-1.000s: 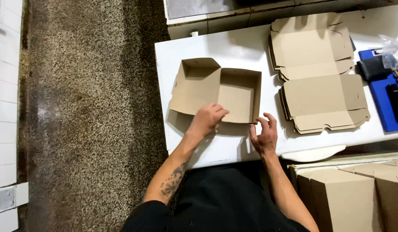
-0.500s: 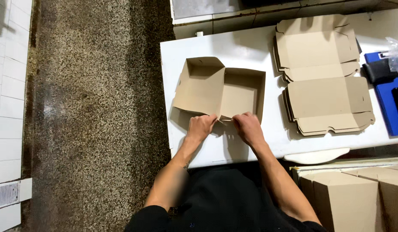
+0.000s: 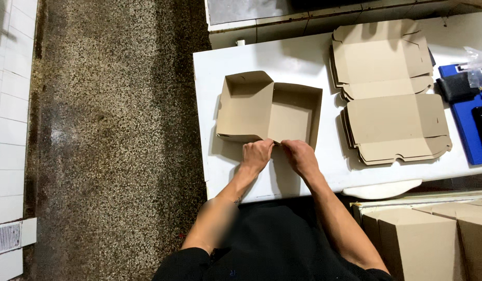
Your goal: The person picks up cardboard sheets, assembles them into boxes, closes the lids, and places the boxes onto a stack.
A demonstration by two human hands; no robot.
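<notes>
Right hand (image 3: 299, 155) has crossed to join left hand (image 3: 256, 154); both apparently pinch the box (image 3: 269, 110) near wall, folding under way.

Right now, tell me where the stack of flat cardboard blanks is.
In the head view, the stack of flat cardboard blanks lies on the white table, right of the half-folded box, left of the blue tray.

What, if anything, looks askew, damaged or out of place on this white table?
Nothing stands out. The half-folded brown cardboard box sits flat on the white table, with the left hand and right hand at its near edge. The stack of flat brown cardboard blanks lies a little fanned, not torn or spilled.
</notes>
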